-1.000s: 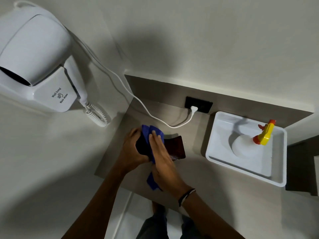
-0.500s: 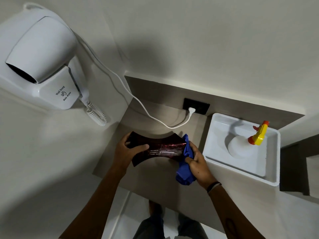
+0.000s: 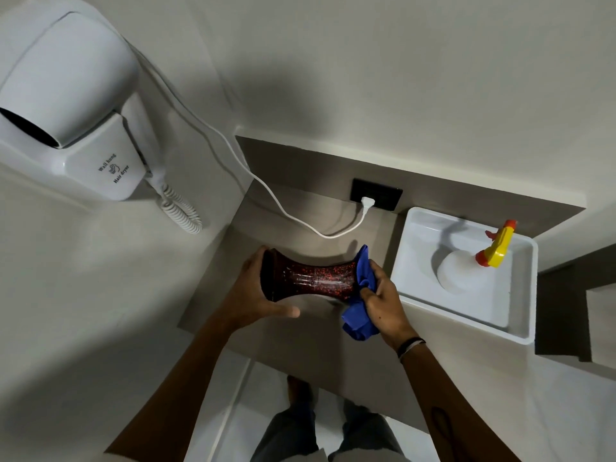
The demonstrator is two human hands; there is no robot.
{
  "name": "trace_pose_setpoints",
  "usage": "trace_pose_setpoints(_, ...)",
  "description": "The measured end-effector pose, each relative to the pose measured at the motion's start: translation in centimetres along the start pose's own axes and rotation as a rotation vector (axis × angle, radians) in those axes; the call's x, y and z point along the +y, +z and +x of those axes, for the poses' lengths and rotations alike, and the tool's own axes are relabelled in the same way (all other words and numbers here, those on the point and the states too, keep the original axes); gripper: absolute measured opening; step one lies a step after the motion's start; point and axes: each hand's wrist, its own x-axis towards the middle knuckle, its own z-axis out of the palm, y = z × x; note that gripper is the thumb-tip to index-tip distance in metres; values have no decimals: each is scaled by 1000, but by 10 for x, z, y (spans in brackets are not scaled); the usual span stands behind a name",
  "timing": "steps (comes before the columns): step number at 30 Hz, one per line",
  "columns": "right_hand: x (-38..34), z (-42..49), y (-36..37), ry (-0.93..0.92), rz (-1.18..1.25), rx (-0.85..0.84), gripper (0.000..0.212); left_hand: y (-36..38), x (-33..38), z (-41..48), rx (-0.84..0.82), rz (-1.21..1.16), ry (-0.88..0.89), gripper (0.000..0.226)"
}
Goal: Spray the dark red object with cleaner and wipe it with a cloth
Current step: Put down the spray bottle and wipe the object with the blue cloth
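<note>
A dark red, hourglass-shaped object (image 3: 310, 278) with red speckles lies sideways above the grey counter (image 3: 300, 338). My left hand (image 3: 253, 295) grips its left end. My right hand (image 3: 383, 301) holds a bunched blue cloth (image 3: 361, 295) pressed against the object's right end; part of the cloth hangs below my palm. The spray bottle (image 3: 466, 266), white with a yellow and red trigger head, stands in the white tray (image 3: 416, 225) to the right, apart from both hands.
A white wall-hung hair dryer (image 3: 66, 105) sits high on the left wall, its coiled cord and white cable (image 3: 266, 191) running to a black socket (image 3: 376, 194) behind the counter. The counter's front edge is close to my legs.
The cloth has gone from the object's left part to its right end. The object now lies stretched between both hands and has turned, showing its speckled side.
</note>
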Motion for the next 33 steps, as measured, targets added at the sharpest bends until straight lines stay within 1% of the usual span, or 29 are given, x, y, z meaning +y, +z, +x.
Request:
trace_pose_setpoints(1, 0, 0, 2, -10, -16, 3, 61, 1, 1, 1, 2, 29, 27, 138)
trace_pose_setpoints(3, 1, 2, 4, 1, -20, 15, 66, 5, 1, 3, 18, 96, 93, 138)
trace_pose_setpoints(5, 3, 4, 3, 10, -20, 25, 69, 9, 4, 4, 88, 173, 155, 131)
trace_pose_setpoints(7, 3, 4, 1, 12, -39, 28, 70, 15, 9, 4, 175, 221, 238, 119)
trace_pose_setpoints(10, 1, -2, -3, -39, -80, 1, 72, 20, 12, 5, 213, 254, 276, 112)
trace_pose_setpoints(16, -15, -27, 14, -309, -334, 32, 88, 15, 8, 8, 252, 251, 274, 95)
trace_pose_setpoints(18, -23, -35, 38, -424, -456, -41, 87, 16, 10, 11, 252, 273, 298, 90)
trace_pose_setpoints(20, -27, -42, 68, -558, -571, -135, 94, 18, 10, 17, 223, 332, 352, 84)
trace_pose_setpoints(22, -20, -45, 87, -655, -665, -148, 108, 17, 9, 20, 203, 377, 344, 86)
trace_pose_setpoints(23, -14, -42, 86, -691, -716, -124, 110, 15, 7, 20, 210, 381, 319, 92)
trace_pose_setpoints(24, -6, -38, 79, -704, -789, -92, 104, 14, 4, 18, 227, 374, 295, 98)
trace_pose_setpoints(25, 2, -34, 68, -685, -876, -59, 95, 13, 3, 15, 243, 362, 269, 104)
trace_pose_setpoints(26, 9, -30, 56, -633, -956, -33, 85, 13, 3, 13, 244, 350, 248, 108)
trace_pose_setpoints(27, 14, -25, 46, -562, -1001, -16, 81, 12, 3, 11, 235, 341, 239, 109)
trace_pose_setpoints(28, 16, -22, 40, -491, -995, -7, 83, 13, 5, 12, 231, 335, 245, 108)
trace_pose_setpoints(30, 7, -24, 51, -417, -856, -18, 95, 14, 10, 16, 228, 327, 244, 104)
trace_pose_setpoints(31, -2, -27, 64, -458, -767, -34, 101, 14, 12, 18, 217, 326, 246, 101)
trace_pose_setpoints(33, -15, -39, 94, -621, -630, -51, 112, 13, 14, 20, 181, 338, 291, 90)
